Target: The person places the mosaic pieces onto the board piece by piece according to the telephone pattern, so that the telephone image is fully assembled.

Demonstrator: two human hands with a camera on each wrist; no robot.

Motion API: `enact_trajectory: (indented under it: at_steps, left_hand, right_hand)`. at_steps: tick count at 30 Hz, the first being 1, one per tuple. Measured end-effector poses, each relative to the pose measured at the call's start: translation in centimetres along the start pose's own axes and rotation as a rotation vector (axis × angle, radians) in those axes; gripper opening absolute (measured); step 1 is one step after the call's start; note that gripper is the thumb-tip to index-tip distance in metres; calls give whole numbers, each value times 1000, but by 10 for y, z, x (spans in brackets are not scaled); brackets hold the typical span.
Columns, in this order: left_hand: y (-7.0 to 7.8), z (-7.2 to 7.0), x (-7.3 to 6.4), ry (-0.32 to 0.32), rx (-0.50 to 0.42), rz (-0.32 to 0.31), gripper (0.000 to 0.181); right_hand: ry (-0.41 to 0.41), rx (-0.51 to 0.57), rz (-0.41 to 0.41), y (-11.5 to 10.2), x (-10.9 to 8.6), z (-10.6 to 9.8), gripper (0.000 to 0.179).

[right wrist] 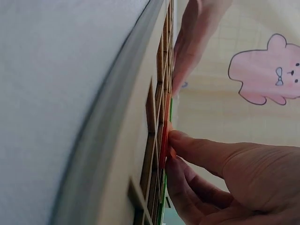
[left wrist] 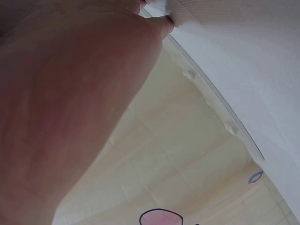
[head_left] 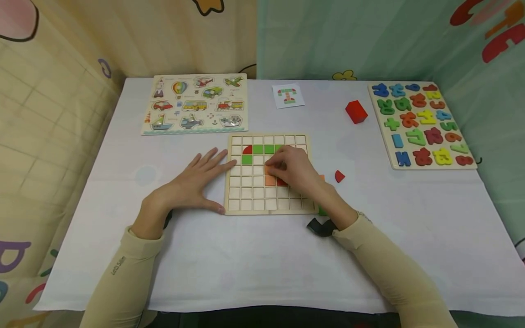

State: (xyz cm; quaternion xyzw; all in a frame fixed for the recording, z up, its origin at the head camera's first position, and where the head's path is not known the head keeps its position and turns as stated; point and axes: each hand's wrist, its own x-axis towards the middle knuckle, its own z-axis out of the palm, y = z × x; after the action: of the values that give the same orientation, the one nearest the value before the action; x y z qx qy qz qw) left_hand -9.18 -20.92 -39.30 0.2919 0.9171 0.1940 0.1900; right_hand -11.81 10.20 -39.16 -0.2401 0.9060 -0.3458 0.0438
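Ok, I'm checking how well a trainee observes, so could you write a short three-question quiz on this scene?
1. Which hand spreads its fingers at the left edge of the grid board?
2. True or false: the picture card lies beyond the board, farther from the person.
3. The small loose red piece right of the board is: A) square, B) wedge-shaped, C) ring-shaped.

Key: 1. The left hand. 2. True. 3. B.

Pale, matt wood is seen in the grid (head_left: 247, 193). The tablecloth (head_left: 229, 264) is finely woven in matt cloth; the curtain (head_left: 328, 41) is made of creased fabric. Smooth faces are shown by the block (head_left: 357, 112), glossy ones by the letters (head_left: 434, 135). Paper is suggested by the card (head_left: 289, 96).
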Motion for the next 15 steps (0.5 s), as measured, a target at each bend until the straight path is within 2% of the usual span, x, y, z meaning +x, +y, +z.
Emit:
enact_trajectory:
  at_steps: [6,15]
  left_hand:
    - [0,0,0,4,-2,10,126]
    - [0,0,0,3,0,6,126]
  right_hand:
    - [-11,-39,-10,-3,-2,-1,16]
    - [-51,-36,-90,-1,-9,-4,18]
